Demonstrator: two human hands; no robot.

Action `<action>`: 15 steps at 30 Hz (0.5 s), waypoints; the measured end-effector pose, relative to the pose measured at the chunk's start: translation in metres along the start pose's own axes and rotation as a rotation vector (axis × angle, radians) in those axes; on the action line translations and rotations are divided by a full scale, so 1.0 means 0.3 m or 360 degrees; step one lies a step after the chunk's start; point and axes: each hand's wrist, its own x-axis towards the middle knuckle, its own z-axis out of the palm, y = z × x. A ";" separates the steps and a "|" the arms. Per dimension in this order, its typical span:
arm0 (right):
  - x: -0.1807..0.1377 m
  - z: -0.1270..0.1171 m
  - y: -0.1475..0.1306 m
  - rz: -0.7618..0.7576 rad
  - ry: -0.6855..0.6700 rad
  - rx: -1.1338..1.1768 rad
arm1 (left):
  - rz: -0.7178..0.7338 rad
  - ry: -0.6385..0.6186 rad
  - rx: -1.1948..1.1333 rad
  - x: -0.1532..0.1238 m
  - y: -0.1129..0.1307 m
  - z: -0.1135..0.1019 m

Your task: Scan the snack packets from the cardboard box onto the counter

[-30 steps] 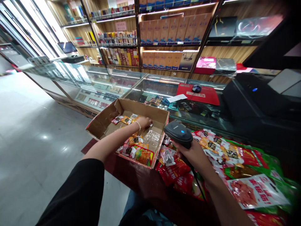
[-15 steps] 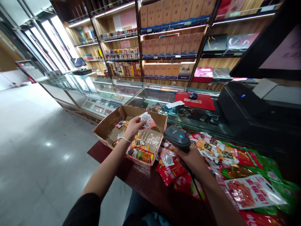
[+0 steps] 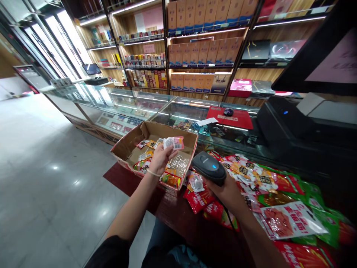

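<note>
My left hand [image 3: 162,158] pinches a small pink and clear snack packet [image 3: 173,143] above an open cardboard box [image 3: 156,128]. A barcode on the packet faces up. Inside the box lie several snack packets [image 3: 144,155], some orange, some red and green. My right hand [image 3: 223,188] is wrapped around a black barcode scanner [image 3: 209,168] with a blue light on top. The scanner's front end points left, toward the held packet, and its cord hangs below the hand. Beneath and beside my right hand is a pile of red, orange and white snack packets [image 3: 199,199].
Behind the box runs a glass display counter [image 3: 164,104]. On it are a red mat [image 3: 240,118], a mouse [image 3: 228,111] and a white paper slip [image 3: 206,121]. Black equipment [image 3: 290,126] and a monitor [image 3: 320,56] stand at the right. More bagged snacks [image 3: 292,219] cover the right side.
My left hand has turned the packet so its barcode side shows, and shifted it slightly. My right hand still grips the scanner, in nearly the same place.
</note>
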 end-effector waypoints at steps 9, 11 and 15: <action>0.007 -0.038 0.011 -0.0131 -0.0007 -0.0131 | 0.0081 -0.0041 0.0168 0.004 -0.018 -0.004; -0.004 -0.073 0.011 -0.0106 0.0070 -0.0072 | 0.0139 -0.0004 0.0238 -0.012 -0.021 0.006; -0.040 -0.194 0.043 0.0161 0.0212 0.0071 | 0.0392 -0.0070 0.0611 -0.082 -0.038 0.083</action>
